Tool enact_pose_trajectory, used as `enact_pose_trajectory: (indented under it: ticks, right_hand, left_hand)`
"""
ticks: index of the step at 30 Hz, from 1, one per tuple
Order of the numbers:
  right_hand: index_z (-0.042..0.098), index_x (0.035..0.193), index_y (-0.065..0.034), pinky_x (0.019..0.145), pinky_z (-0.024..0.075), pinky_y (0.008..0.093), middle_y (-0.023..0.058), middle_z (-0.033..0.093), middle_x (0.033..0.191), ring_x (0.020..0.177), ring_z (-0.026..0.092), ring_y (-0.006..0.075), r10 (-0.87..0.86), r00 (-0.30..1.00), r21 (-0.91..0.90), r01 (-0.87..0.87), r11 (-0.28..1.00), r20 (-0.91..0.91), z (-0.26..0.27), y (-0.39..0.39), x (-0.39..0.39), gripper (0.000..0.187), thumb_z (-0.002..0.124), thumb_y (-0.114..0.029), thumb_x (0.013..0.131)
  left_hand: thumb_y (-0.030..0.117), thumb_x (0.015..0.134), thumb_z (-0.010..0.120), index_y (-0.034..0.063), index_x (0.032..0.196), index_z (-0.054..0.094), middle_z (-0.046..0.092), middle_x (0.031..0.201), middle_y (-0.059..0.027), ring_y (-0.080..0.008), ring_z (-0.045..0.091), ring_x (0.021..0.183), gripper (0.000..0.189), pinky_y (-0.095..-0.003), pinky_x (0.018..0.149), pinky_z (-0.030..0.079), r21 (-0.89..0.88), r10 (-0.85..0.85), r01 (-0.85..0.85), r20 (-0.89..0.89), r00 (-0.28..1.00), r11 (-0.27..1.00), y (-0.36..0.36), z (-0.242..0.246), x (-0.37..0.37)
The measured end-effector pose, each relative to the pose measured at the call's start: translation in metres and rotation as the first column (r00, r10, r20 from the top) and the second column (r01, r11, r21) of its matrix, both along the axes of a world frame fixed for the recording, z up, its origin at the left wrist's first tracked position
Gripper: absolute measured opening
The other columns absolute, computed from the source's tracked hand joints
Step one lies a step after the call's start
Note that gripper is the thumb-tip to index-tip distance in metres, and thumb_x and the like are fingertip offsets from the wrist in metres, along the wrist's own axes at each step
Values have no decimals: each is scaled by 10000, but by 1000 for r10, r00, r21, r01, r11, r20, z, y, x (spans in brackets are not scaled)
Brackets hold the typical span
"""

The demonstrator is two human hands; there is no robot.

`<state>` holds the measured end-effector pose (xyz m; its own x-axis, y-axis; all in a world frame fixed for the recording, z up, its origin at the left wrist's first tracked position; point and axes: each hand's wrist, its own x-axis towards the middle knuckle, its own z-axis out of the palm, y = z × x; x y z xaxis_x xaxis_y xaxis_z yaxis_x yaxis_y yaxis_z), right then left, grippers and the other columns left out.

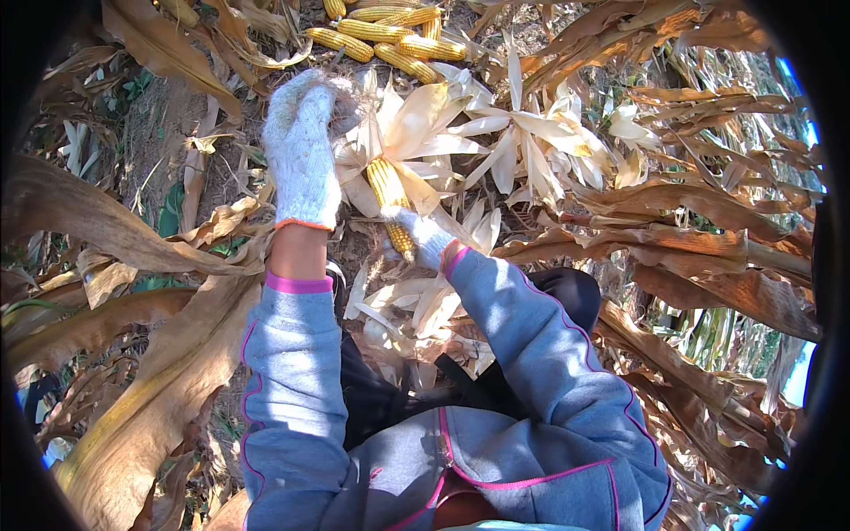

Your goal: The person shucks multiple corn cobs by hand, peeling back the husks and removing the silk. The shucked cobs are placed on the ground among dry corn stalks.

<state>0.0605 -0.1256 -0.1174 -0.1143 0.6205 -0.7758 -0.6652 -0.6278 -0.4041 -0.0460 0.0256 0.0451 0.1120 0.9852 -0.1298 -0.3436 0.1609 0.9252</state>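
Observation:
A yellow ear of corn [385, 182] points down towards me, its pale dry husk [415, 119] peeled back and spread around its far end. Wrapped round the lower part of the ear is my right hand [422, 232], in a white knit glove. My left hand [302, 133], gloved the same way, is raised at the left of the husk; its fingers curl near the husk's edge, and whether they pinch anything is hidden. Beyond both hands several bare ears of corn [405, 43] lie in a pile on the ground.
Empty split husks [531, 143] lie to the right of the ear, and more loose husks [425, 308] lie between my legs. Large dry corn leaves [153, 378] arch in from the left; other dry leaves and stalks [697, 259] crowd the right side.

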Motion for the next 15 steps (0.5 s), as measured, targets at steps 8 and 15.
enact_pose_trajectory:
  ticks: [8,15]
  right_hand:
    - [551,1164,-51,723,571,360,92,638,986,820,645,198,84,986,360,-26,933,-147,111,10,31,390,632,-351,928]
    - [648,1055,-18,711,517,322,76,679,884,750,627,152,363,515,264,-790,554,777,151,20,77,436,603,-434,932]
  left_hand:
    - [198,908,646,90,1171,596,620,1023,-42,-134,600,894,289,-312,757,520,-188,-284,238,-283,916,953,-10,1,16]
    - [176,856,691,27,1156,593,627,945,-33,-128,609,792,349,-260,672,511,-226,-430,414,-23,903,882,-31,-3,36]
